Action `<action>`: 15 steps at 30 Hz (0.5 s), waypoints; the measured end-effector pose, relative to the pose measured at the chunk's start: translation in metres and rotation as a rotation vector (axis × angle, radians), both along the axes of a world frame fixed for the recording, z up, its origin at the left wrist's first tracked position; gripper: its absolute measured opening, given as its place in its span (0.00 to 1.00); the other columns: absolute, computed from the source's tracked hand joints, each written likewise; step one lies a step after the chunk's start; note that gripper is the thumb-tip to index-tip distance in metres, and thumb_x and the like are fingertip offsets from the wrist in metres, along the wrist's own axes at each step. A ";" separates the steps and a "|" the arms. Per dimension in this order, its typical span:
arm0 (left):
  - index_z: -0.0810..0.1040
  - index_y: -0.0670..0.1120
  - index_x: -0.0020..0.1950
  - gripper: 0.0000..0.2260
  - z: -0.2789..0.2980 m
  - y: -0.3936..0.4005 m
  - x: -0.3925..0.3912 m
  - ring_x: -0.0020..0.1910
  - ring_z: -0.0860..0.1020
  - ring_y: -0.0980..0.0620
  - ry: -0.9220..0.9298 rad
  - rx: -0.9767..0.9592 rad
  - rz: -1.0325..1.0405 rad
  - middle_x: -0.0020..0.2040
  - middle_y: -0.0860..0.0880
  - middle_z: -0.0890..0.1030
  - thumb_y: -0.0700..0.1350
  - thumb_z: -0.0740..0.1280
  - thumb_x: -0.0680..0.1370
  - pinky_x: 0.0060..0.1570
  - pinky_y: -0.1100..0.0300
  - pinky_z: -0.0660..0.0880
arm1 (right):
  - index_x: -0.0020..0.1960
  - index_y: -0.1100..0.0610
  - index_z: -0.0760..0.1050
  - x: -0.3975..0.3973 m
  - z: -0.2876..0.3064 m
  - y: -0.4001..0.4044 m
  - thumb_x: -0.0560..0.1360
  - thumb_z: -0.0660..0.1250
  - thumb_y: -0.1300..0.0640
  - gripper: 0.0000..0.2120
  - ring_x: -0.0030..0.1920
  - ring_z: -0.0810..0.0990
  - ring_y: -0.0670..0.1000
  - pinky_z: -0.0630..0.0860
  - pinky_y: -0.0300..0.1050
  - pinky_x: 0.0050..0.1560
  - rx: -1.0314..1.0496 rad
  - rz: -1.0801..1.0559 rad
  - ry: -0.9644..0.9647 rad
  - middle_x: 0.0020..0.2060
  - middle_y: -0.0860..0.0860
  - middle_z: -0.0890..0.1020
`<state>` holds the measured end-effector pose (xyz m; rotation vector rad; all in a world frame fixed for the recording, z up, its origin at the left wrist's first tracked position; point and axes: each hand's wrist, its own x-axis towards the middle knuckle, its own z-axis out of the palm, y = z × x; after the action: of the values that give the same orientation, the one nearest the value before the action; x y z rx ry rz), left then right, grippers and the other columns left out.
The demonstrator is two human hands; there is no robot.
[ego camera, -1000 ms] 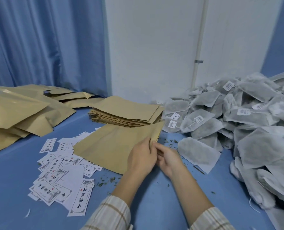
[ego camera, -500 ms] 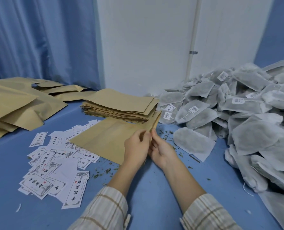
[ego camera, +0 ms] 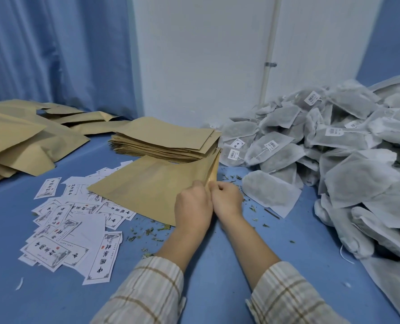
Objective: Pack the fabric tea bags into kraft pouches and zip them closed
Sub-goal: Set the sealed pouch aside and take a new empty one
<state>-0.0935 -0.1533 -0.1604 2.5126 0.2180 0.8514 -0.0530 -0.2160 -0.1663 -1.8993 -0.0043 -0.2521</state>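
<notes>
A blue bench (ego camera: 213, 272) carries one large heap of fabric tea bags (ego camera: 348, 164), too many to count; one stack of kraft pouches (ego camera: 166, 139); one open-mouthed pouch (ego camera: 152, 183), its near edge pinched by left hand (ego camera: 193, 208) and right hand (ego camera: 226, 198).

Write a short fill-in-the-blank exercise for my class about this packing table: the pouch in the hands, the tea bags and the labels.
1. Both hands pinch the mouth of one kraft ____.
2. The heap of tea bags lies to the ____ of the hands.
3. The printed labels are scattered on the ____ table.
4. The stack of empty pouches sits ____ the held one.

Missing words: pouch; right; blue; behind
</notes>
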 end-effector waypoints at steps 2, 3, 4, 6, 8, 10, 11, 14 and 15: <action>0.74 0.37 0.44 0.17 0.001 0.000 -0.003 0.39 0.78 0.40 -0.039 -0.106 -0.004 0.39 0.38 0.80 0.49 0.57 0.81 0.34 0.56 0.65 | 0.24 0.54 0.57 0.000 -0.002 0.001 0.75 0.61 0.58 0.23 0.24 0.59 0.47 0.59 0.35 0.20 0.024 -0.015 0.036 0.21 0.48 0.61; 0.74 0.36 0.44 0.17 0.001 0.000 -0.004 0.38 0.78 0.39 -0.051 -0.138 0.002 0.38 0.38 0.80 0.49 0.57 0.80 0.34 0.56 0.65 | 0.24 0.54 0.57 -0.001 -0.003 0.001 0.76 0.61 0.58 0.23 0.24 0.59 0.47 0.59 0.35 0.20 0.037 -0.019 0.054 0.21 0.48 0.62; 0.75 0.36 0.43 0.17 0.001 0.000 -0.005 0.38 0.77 0.39 -0.058 -0.160 0.009 0.38 0.38 0.80 0.49 0.57 0.80 0.34 0.56 0.64 | 0.24 0.54 0.57 -0.001 -0.003 0.002 0.76 0.61 0.58 0.23 0.24 0.59 0.47 0.58 0.35 0.20 0.044 -0.022 0.065 0.21 0.48 0.62; 0.76 0.36 0.44 0.16 0.000 0.001 -0.006 0.37 0.77 0.40 -0.067 -0.181 0.030 0.37 0.38 0.80 0.48 0.57 0.79 0.33 0.57 0.62 | 0.24 0.54 0.58 -0.001 -0.003 0.003 0.76 0.61 0.57 0.23 0.24 0.60 0.47 0.56 0.36 0.22 0.063 -0.022 0.084 0.21 0.48 0.63; 0.77 0.37 0.45 0.15 0.000 0.002 -0.005 0.37 0.77 0.41 -0.072 -0.211 0.054 0.37 0.38 0.80 0.46 0.57 0.79 0.33 0.58 0.61 | 0.24 0.53 0.60 -0.003 -0.002 0.004 0.75 0.61 0.58 0.22 0.26 0.63 0.48 0.60 0.37 0.24 0.118 -0.034 0.127 0.22 0.48 0.65; 0.77 0.37 0.46 0.12 0.001 0.005 -0.001 0.38 0.77 0.42 -0.094 -0.306 0.110 0.37 0.40 0.79 0.42 0.57 0.80 0.33 0.60 0.58 | 0.25 0.54 0.63 -0.001 -0.003 0.004 0.74 0.62 0.61 0.20 0.29 0.67 0.50 0.65 0.41 0.30 0.287 -0.079 0.222 0.24 0.49 0.68; 0.77 0.36 0.46 0.11 0.002 0.007 0.001 0.37 0.76 0.42 -0.102 -0.339 0.131 0.37 0.40 0.78 0.40 0.57 0.80 0.32 0.61 0.57 | 0.25 0.55 0.63 -0.001 -0.002 0.004 0.73 0.61 0.62 0.19 0.29 0.66 0.51 0.65 0.44 0.31 0.347 -0.088 0.263 0.25 0.50 0.68; 0.77 0.37 0.49 0.11 0.001 0.009 0.003 0.36 0.75 0.43 -0.091 -0.293 0.127 0.37 0.41 0.79 0.41 0.57 0.81 0.33 0.59 0.60 | 0.25 0.56 0.63 -0.002 0.003 0.001 0.73 0.61 0.61 0.18 0.29 0.65 0.53 0.62 0.45 0.32 0.214 -0.070 0.165 0.23 0.52 0.66; 0.77 0.38 0.49 0.11 0.003 0.008 0.001 0.37 0.76 0.42 -0.077 -0.258 0.126 0.38 0.40 0.80 0.41 0.56 0.81 0.34 0.57 0.63 | 0.29 0.57 0.68 -0.004 0.003 0.001 0.74 0.61 0.60 0.14 0.29 0.68 0.54 0.62 0.44 0.32 0.100 -0.059 0.056 0.24 0.54 0.70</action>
<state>-0.0924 -0.1458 -0.1574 2.2407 0.4351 0.9054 -0.0568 -0.2152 -0.1630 -1.8076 0.1004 -0.2350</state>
